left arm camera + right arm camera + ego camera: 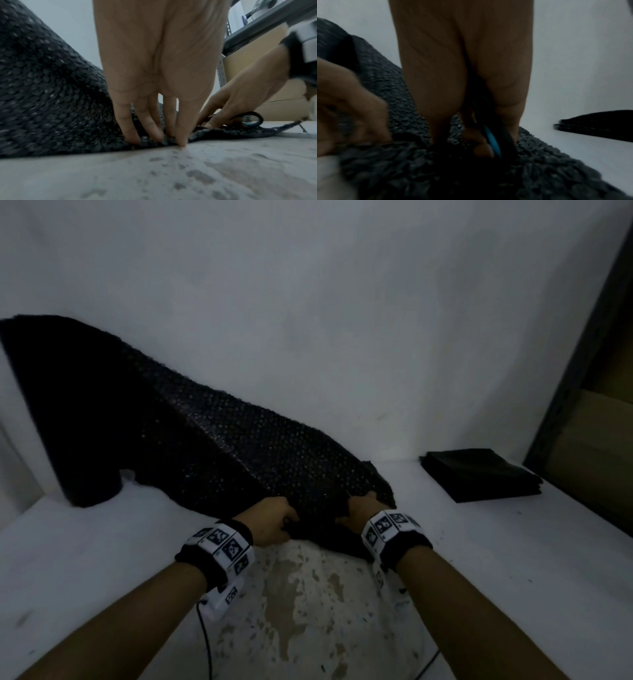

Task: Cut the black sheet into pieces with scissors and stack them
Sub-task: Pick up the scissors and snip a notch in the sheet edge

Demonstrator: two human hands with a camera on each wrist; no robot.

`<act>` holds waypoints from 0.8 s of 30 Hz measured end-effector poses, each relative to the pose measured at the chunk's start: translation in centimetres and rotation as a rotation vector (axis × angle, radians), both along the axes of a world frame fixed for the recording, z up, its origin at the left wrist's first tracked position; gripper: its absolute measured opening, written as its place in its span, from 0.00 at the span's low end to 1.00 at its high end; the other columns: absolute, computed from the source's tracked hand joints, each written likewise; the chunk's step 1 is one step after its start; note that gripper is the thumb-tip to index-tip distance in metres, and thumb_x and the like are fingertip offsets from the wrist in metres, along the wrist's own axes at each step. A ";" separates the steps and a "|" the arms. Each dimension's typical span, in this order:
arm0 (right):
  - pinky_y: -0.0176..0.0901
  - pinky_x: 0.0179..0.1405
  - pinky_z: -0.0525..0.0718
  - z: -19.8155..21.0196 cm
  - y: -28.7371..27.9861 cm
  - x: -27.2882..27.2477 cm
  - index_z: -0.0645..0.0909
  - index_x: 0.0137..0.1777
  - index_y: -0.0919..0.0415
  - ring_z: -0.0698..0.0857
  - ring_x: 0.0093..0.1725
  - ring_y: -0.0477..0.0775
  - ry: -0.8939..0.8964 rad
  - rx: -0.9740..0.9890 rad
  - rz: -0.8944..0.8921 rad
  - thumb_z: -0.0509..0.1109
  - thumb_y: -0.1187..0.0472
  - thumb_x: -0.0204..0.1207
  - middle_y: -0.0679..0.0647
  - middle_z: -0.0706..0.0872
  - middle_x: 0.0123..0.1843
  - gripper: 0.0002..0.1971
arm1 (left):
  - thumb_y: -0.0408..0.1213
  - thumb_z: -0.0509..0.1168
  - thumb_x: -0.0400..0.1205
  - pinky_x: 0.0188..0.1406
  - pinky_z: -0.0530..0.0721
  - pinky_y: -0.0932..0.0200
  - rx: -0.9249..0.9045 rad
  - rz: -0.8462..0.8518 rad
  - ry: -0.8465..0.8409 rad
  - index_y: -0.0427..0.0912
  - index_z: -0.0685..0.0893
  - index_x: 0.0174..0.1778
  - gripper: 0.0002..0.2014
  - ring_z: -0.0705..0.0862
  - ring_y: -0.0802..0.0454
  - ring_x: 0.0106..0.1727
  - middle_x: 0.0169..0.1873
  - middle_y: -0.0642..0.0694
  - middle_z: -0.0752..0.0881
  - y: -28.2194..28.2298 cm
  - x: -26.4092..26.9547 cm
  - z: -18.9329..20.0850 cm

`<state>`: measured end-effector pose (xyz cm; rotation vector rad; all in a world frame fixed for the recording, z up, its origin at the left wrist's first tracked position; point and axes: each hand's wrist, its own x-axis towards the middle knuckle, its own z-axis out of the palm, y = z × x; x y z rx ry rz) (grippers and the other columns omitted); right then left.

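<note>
A black bubble-textured sheet [239,446] runs from its roll [68,405] at the back left down onto the white table [102,559]. My left hand [274,523] grips the sheet's near edge, fingertips [135,136] pinning it against the tabletop. Just to the right, my right hand [359,511] lies on the sheet [539,169] with its fingers through the black-and-blue handles of the scissors [491,140]. The blades are hidden under the hand and sheet. The handle loop [254,119] shows in the left wrist view. A stack of cut black pieces [479,475] lies at the right.
A grey metal rack with cardboard boxes [589,405] stands at the right edge. The tabletop in front of me is worn and patchy [301,594]. A thin black cable [205,638] hangs from my left wristband. A white wall stands behind.
</note>
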<state>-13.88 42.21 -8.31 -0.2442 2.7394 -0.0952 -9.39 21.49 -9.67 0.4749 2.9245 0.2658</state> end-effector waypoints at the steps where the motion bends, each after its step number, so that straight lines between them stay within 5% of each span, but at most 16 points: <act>1: 0.55 0.82 0.63 -0.2 0.2 -0.4 0.58 0.86 0.64 0.59 0.84 0.69 -0.002 -0.007 -0.011 0.57 0.42 0.88 0.68 0.59 0.85 0.35 | 0.34 0.69 0.83 0.50 0.71 0.72 -0.003 0.000 -0.014 0.44 0.80 0.75 0.23 0.81 0.51 0.62 0.64 0.45 0.81 -0.1 0.2 0.2; 6: 0.59 0.80 0.68 -1.2 2.0 -1.1 0.55 0.88 0.52 0.60 0.84 0.72 0.030 -0.090 -0.028 0.66 0.37 0.82 0.69 0.49 0.87 0.40 | 0.30 0.69 0.79 0.54 0.87 0.55 0.017 0.032 -0.082 0.45 0.82 0.72 0.24 0.86 0.52 0.52 0.52 0.46 0.89 0.0 1.4 0.9; 10: 0.61 0.81 0.67 -1.4 3.2 -1.2 0.55 0.88 0.46 0.61 0.83 0.73 0.023 -0.112 -0.004 0.68 0.35 0.79 0.68 0.46 0.87 0.42 | 0.38 0.73 0.80 0.50 0.84 0.62 -0.009 -0.024 -0.139 0.42 0.80 0.74 0.25 0.86 0.51 0.54 0.55 0.46 0.89 1.1 2.2 1.4; 12: 0.60 0.82 0.67 -1.6 3.4 -1.2 0.55 0.87 0.44 0.62 0.83 0.73 0.022 -0.127 0.006 0.69 0.35 0.78 0.67 0.45 0.87 0.41 | 0.40 0.72 0.81 0.49 0.82 0.63 -0.003 -0.057 -0.157 0.43 0.87 0.65 0.17 0.85 0.54 0.52 0.55 0.49 0.89 1.5 2.1 2.1; 15: 0.59 0.82 0.67 -1.8 3.9 -0.9 0.56 0.87 0.43 0.63 0.83 0.71 0.024 -0.150 0.021 0.70 0.36 0.78 0.66 0.46 0.86 0.41 | 0.40 0.73 0.80 0.47 0.86 0.58 0.093 -0.129 -0.158 0.46 0.94 0.44 0.05 0.84 0.61 0.39 0.38 0.59 0.89 1.9 1.5 2.4; 17: 0.58 0.82 0.67 -2.0 4.4 -0.7 0.58 0.87 0.43 0.63 0.82 0.71 0.026 -0.163 0.027 0.70 0.36 0.78 0.65 0.47 0.86 0.41 | 0.38 0.72 0.78 0.42 0.83 0.58 0.124 -0.165 -0.043 0.45 0.91 0.35 0.07 0.81 0.62 0.35 0.32 0.62 0.83 2.3 0.9 2.1; 21: 0.58 0.83 0.66 -1.9 5.2 -0.6 0.56 0.87 0.43 0.63 0.83 0.70 0.007 -0.150 0.019 0.69 0.36 0.78 0.65 0.46 0.87 0.41 | 0.46 0.73 0.76 0.45 0.78 0.54 -0.062 -0.125 0.420 0.45 0.83 0.46 0.10 0.75 0.50 0.56 0.52 0.50 0.75 2.8 0.6 1.3; 24: 0.58 0.83 0.64 -1.9 5.6 -0.5 0.53 0.88 0.45 0.60 0.84 0.70 0.003 -0.153 0.016 0.69 0.35 0.78 0.66 0.45 0.87 0.44 | 0.53 0.76 0.71 0.53 0.81 0.46 -0.200 -0.077 0.405 0.47 0.74 0.62 0.28 0.67 0.42 0.68 0.67 0.44 0.68 2.4 0.0 0.3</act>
